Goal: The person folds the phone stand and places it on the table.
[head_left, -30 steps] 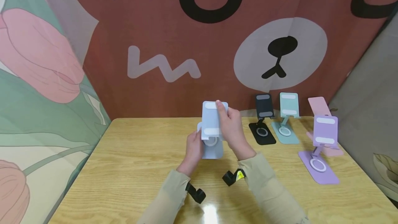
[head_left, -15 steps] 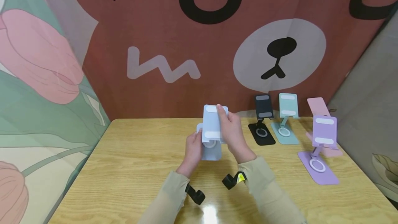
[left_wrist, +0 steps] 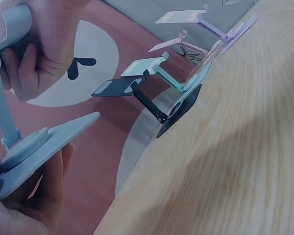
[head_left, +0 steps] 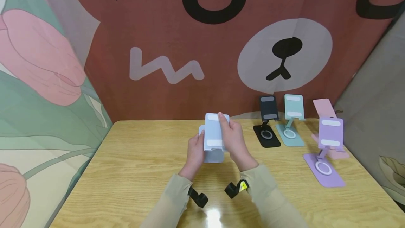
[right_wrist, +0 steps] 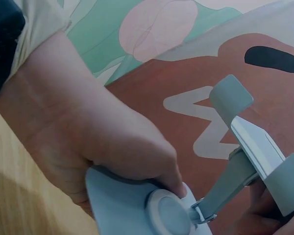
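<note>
A light blue folding phone stand (head_left: 213, 129) is held above the table in the head view. My left hand (head_left: 194, 153) grips its flat base (right_wrist: 125, 203) by the edge, thumb on the upper side, near the round disc (right_wrist: 170, 215). With my right hand (head_left: 235, 140) I pinch the right side of the upper plate, thumb lying across its front. A hinged arm (left_wrist: 4, 105) joins plate and base, which stand apart at an angle. In the head view the plate covers the base's ring.
On the table's right stand a black phone stand (head_left: 268, 110), a mint one (head_left: 294, 106), a purple one (head_left: 330, 133) and, partly behind it, a pink one (head_left: 324, 108). A printed curtain (head_left: 164, 97) hangs behind the wooden table (head_left: 133, 171).
My right hand has brought the upper plate down and slightly left, so the base's ring is covered in the head view. My left hand has shifted only slightly. The other stands have stayed put.
</note>
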{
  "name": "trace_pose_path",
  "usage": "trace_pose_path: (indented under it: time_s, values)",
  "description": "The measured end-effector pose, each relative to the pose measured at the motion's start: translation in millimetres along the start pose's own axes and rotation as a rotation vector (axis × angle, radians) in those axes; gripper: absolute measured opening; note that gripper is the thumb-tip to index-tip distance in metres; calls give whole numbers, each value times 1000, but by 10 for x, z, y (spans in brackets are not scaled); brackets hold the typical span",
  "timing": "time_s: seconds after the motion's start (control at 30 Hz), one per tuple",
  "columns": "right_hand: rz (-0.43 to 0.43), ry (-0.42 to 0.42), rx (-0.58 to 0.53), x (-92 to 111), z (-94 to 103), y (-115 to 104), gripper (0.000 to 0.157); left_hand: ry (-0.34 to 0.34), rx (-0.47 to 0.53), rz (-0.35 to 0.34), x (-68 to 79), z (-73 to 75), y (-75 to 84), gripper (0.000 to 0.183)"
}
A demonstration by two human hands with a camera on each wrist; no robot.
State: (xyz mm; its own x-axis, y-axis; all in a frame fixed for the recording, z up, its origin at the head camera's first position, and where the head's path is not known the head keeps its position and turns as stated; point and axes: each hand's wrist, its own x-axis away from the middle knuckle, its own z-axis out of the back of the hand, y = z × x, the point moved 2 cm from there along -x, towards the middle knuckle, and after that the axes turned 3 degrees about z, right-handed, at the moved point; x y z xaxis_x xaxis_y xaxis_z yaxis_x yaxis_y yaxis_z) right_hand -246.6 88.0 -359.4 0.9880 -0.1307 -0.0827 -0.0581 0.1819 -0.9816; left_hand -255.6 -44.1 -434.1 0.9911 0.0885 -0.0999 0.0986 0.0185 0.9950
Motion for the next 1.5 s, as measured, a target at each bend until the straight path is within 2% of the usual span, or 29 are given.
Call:
trace_pose_path:
  time_s: [0.5,1.03,1.37,1.5]
  values:
    - [-67,9,2,36,-70,169,66,-25,22,27,-38,18,40,40]
    - [21,62,-47,67,-125,281,60,16,50,9,-30,17,22,40]
    - [36,63,-69,67,-138,327,61,-1,48,18,-28,20,38,42]
    - [16,59,-67,50,-133,323,62,5,41,49,-36,19,38,42]
